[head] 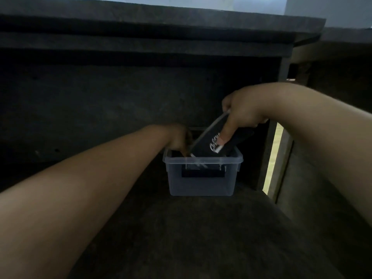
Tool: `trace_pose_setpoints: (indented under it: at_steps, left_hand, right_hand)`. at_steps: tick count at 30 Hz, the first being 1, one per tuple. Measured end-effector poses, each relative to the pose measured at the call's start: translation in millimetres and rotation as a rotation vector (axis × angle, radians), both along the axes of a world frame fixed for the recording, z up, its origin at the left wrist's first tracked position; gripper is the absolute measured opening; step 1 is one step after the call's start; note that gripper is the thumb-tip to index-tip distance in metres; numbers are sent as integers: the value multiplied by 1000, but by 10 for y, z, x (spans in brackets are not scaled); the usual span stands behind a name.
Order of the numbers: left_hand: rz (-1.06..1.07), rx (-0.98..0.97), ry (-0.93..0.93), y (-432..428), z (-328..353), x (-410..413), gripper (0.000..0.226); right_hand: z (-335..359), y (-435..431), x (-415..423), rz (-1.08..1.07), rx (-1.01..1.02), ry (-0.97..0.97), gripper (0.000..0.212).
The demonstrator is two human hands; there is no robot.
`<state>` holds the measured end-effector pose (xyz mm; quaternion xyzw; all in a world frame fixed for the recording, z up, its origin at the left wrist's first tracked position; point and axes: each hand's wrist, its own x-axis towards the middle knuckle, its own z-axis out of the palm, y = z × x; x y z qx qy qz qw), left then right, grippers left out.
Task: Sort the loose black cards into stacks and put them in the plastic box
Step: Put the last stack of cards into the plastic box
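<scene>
Your plastic box (202,188) sits on the dark shelf (181,234) under the overhanging desktop (141,23), pushed back near the rear panel, and both of your hands meet over it. Your right hand (244,111) is above the box's right half, pinching a stack of black cards (211,137): thumb (226,132) pressed flat on the printed face, fingers curled over the top edge. The stack is tilted, its lower end already inside the rim and its upper end leaning up and right toward your palm. Your left hand (178,138) is at the box's left rim, fingertips dipped inside just beside the stack's lower corner.

There is open shelf in front of the box and to its left; on the right an upright panel stands close, with a bright gap (274,158) beyond it.

A dark block (more cards, probably) shows through the front wall. Your left fingertips are lost in shadow, so I cannot tell whether they hold anything.
</scene>
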<state>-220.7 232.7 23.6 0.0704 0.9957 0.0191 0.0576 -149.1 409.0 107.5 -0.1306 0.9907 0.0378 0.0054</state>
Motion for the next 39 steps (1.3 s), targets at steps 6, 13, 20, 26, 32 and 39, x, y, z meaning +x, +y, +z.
trace_pose_setpoints:
  at_steps: [6, 13, 20, 26, 32, 39]
  left_hand:
    - [-72, 19, 82, -53, -32, -41, 39]
    - [-88, 72, 52, -65, -11, 5, 42]
    - [-137, 340, 269, -147, -28, 163, 25]
    - [-86, 320, -22, -166, 24, 501, 52]
    - [2, 207, -162, -1, 50, 672, 63]
    - [-154, 201, 24, 119, 25, 748, 49]
  right_hand:
    - [-451, -21, -269, 159, -243, -183, 53]
    - [-449, -157, -436, 103, -139, -346, 42]
    - [-313, -299, -494, 128, 213, -319, 28]
    - [-442, -260, -440, 194, 387, -229, 42]
    - [-502, -164, -399, 102, 381, -247, 75]
    - [-656, -56, -513, 94, 169, -455, 51]
